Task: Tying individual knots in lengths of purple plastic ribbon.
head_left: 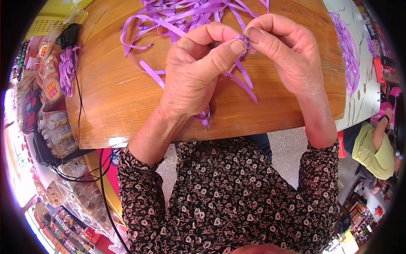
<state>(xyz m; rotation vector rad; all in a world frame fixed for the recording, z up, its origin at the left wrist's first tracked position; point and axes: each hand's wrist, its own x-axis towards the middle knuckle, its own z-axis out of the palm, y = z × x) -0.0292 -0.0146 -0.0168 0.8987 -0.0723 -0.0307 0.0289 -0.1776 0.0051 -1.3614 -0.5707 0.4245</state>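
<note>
Ribbon (244, 74), flat and purple, sits clamped in two fingertip pinches, left hand (191, 73) and right hand (292, 54), over one grainy wooden table (118, 101).

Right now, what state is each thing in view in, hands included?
Left hand: closed in a pinch
Right hand: closed in a pinch
Held ribbon: gripped by both hands
Ribbon pile: loose, tangled
Left-side ribbon bundle: gathered together
Right-side ribbons: in long strands
Wooden table: partly covered by ribbon
</note>
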